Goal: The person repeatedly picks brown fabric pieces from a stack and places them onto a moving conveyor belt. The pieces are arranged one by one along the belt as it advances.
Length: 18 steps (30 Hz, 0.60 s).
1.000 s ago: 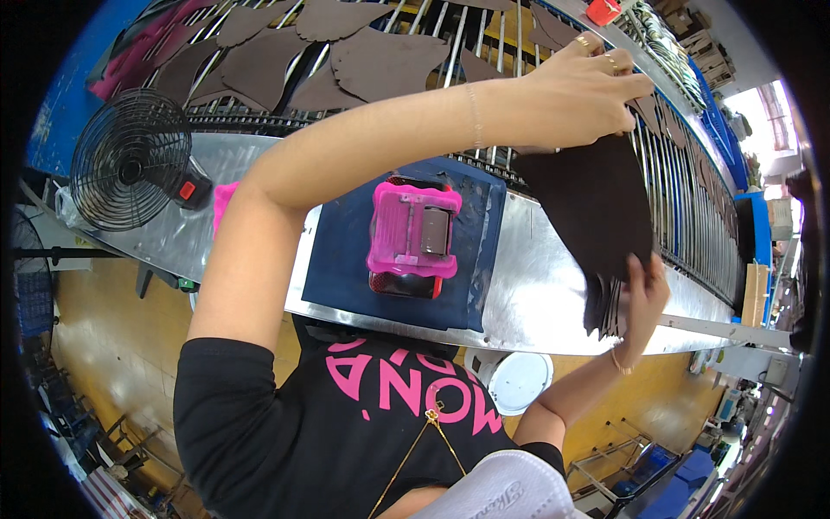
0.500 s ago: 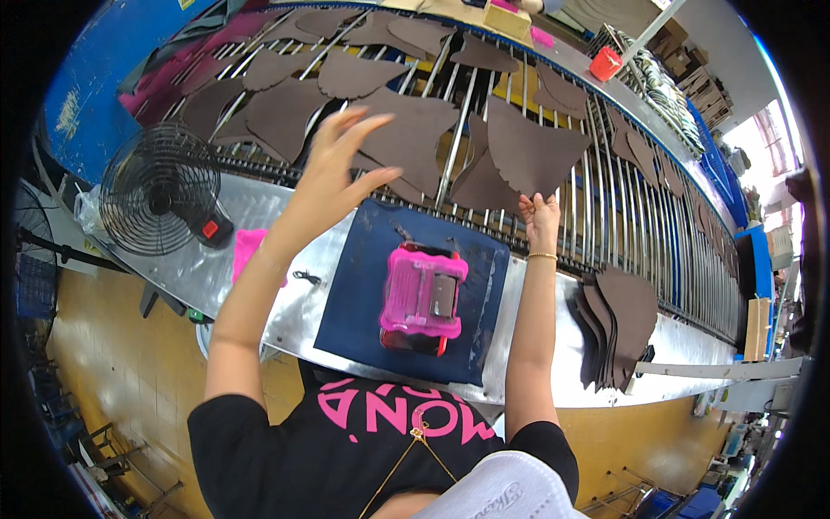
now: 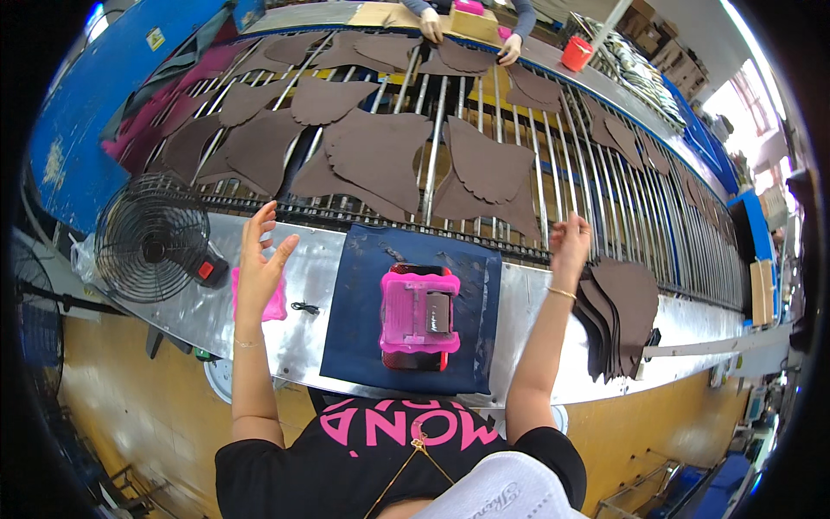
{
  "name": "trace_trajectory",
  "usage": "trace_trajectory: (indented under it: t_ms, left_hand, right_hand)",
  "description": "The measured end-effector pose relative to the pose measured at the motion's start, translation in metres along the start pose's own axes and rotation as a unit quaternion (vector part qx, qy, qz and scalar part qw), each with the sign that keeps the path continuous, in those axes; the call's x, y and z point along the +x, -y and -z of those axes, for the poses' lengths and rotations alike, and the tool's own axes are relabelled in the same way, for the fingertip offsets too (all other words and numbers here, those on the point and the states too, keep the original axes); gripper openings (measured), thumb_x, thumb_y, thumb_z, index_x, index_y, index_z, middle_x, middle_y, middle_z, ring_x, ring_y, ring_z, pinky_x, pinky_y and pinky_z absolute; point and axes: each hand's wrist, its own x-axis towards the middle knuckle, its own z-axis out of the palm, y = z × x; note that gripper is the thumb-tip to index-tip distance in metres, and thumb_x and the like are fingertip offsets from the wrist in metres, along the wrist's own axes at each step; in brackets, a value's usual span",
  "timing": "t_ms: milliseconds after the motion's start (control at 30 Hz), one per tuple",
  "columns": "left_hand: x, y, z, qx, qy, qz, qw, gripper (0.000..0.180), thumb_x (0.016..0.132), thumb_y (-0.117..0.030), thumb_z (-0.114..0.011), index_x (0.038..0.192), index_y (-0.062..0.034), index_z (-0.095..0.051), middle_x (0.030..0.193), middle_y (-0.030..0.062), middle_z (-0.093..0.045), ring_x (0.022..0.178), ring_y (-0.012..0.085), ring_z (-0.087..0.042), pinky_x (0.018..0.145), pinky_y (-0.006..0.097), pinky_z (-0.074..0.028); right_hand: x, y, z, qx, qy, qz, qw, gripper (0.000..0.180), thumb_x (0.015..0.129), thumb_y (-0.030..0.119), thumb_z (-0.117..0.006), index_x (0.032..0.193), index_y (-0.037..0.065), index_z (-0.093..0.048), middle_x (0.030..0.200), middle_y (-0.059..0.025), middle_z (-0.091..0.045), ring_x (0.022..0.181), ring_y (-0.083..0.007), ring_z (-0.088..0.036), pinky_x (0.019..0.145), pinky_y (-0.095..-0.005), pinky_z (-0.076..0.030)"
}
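My left hand hovers over the metal ledge near a pink pad, its fingers spread and holding nothing. My right hand is raised at the rack's near edge, fingers curled in, with nothing visible in them. Beside it lies a fanned stack of brown cut pieces. Between my forearms, a pink scalloped-edged device with a small dark roller sits on a dark blue sheet. Beyond, two overlapping brown pieces rest on the bars of the roller rack.
A black wire-cage fan stands at the left. More brown pieces cover the rack's left half. Across it, another person's hands touch a piece. A red container is at the far right. A short black cord lies on the ledge.
Both hands have drawn back from the rack, the left downward and the right rightward. The right hand has let go of the brown piece, now lying on the bars. Another person's hands have appeared opposite.
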Motion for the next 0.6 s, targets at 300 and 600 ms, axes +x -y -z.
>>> trace_trajectory:
  t_ms: [300,600]
  left_hand:
    - [0.004,0.009,-0.03,-0.067,0.073,0.009,0.995,0.056,0.087,-0.016,-0.064,0.138,-0.0127,-0.041,0.128,0.0114,-0.05,0.117,0.0223,-0.047,0.095,0.036,-0.038]
    - [0.005,-0.004,-0.049,-0.077,0.115,-0.029,0.99,0.057,0.089,-0.016,-0.063,0.14,-0.0118,-0.038,0.129,0.0127,-0.047,0.117,0.0215,-0.047,0.093,0.033,-0.039]
  right_hand:
    - [-0.038,0.063,0.314,-0.722,-0.331,-0.041,0.606,0.064,0.076,0.057,-0.065,0.111,0.003,-0.063,0.113,-0.0236,-0.06,0.099,-0.0396,-0.06,0.09,-0.0435,-0.046]
    - [-0.063,0.073,0.276,-0.71,-0.351,-0.062,0.607,0.053,0.074,0.037,-0.076,0.101,-0.005,-0.06,0.106,-0.0215,-0.059,0.102,-0.0371,-0.059,0.083,-0.0442,-0.051]
